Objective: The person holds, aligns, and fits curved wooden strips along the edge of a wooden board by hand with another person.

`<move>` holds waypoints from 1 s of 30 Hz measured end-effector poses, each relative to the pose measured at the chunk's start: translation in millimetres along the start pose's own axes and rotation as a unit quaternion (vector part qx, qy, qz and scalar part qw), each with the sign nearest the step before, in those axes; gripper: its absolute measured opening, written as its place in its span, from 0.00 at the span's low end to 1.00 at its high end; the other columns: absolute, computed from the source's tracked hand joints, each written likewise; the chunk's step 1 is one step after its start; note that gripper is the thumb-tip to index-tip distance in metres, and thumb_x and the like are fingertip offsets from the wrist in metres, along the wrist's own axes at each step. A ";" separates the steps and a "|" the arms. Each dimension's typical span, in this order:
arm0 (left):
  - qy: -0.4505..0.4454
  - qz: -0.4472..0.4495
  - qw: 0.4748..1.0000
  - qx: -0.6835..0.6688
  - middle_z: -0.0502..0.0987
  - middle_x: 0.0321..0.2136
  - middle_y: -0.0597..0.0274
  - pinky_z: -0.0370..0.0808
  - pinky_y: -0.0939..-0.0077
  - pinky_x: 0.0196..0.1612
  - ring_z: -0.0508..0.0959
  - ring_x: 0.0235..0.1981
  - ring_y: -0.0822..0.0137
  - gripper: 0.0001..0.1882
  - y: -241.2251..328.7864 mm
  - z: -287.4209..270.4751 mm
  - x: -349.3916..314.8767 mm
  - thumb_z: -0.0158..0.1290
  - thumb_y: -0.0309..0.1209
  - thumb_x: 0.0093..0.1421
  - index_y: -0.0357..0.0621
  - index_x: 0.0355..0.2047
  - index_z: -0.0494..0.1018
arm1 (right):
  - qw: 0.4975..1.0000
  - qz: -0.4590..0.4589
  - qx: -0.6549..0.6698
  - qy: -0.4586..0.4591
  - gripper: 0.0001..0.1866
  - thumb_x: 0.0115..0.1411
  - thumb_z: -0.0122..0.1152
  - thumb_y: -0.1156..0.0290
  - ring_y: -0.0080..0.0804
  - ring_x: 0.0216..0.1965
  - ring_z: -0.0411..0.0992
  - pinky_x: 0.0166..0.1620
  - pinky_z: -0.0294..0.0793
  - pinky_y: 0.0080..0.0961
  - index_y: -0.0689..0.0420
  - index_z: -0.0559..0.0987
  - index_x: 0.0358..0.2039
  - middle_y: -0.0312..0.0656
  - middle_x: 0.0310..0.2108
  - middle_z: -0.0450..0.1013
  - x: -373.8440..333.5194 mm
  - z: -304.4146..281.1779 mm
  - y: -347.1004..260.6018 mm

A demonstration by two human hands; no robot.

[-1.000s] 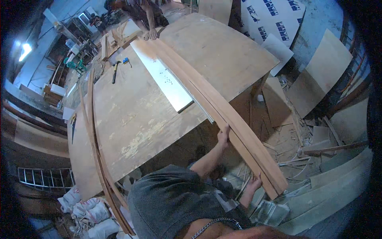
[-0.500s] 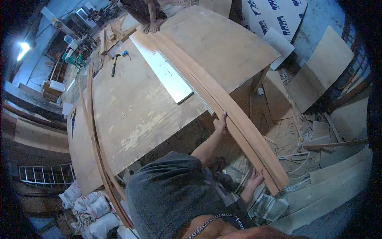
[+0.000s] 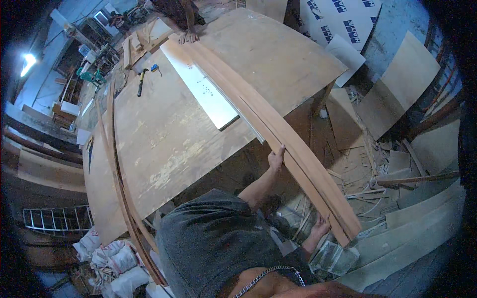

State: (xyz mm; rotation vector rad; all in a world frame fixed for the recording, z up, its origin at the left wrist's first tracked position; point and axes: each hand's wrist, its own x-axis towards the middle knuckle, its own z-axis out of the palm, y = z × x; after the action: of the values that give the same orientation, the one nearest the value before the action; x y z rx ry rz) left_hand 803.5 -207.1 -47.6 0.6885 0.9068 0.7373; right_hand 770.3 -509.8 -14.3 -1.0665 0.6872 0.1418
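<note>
A long reddish-brown wooden plank [image 3: 303, 149] with a lengthwise groove runs from the far side of the worktable to past its near right edge. My left hand [image 3: 276, 159] grips its left edge just beyond the table, thumb on top and fingers partly hidden beneath. Closer to the near end, my right hand [image 3: 321, 226] holds the same edge, with its fingers partly under the wood. At the far end, another person's hands [image 3: 189, 37] rest on the plank. A white panel [image 3: 203, 92] with small dark specks lies along the plank's left side.
The large plywood table [image 3: 164, 134] carries a hammer [image 3: 142, 82], a blue tape measure [image 3: 154, 67] and long thin strips [image 3: 117, 164] on the left. Wood scraps [image 3: 370, 193] and leaning sheets [image 3: 407, 74] crowd the right. Stuffed white sacks [image 3: 117, 258] sit at lower left.
The plank's near end and my left hand have shifted very slightly toward me. Both hands keep their grip, and the other person's hands stay at the far end.
</note>
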 end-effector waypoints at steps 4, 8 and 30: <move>-0.010 -0.034 0.999 0.026 0.74 0.31 0.58 0.72 0.76 0.32 0.74 0.30 0.69 0.18 -6.4 3.2 -9.1 0.55 0.37 0.50 0.34 0.35 0.69 | 0.999 0.011 0.036 -0.027 0.22 0.51 0.53 0.74 0.41 0.43 0.66 0.44 0.72 0.34 0.67 0.62 0.46 0.50 0.42 0.65 25.5 -29.4 11.0; -0.020 -0.047 0.998 0.036 0.74 0.32 0.57 0.72 0.75 0.33 0.74 0.31 0.68 0.20 -8.0 -8.4 -2.1 0.55 0.38 0.50 0.33 0.36 0.69 | 0.998 -0.011 0.040 -0.046 0.20 0.49 0.52 0.73 0.39 0.41 0.66 0.43 0.70 0.33 0.65 0.65 0.43 0.48 0.40 0.66 20.7 -23.3 7.5; -0.065 -0.111 0.992 0.014 0.73 0.32 0.55 0.74 0.72 0.34 0.75 0.30 0.65 0.20 -2.7 10.6 -59.5 0.55 0.35 0.51 0.31 0.38 0.66 | 0.965 -0.230 -0.107 -0.064 0.21 0.55 0.50 0.65 0.37 0.41 0.67 0.43 0.69 0.26 0.70 0.64 0.43 0.51 0.39 0.66 -29.1 -28.5 -21.3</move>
State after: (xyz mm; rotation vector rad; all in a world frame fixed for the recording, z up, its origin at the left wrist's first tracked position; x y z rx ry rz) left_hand 788.6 -258.4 -19.1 0.6401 0.8584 0.4762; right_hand 743.6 -538.2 10.2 -1.3856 0.2985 -0.1193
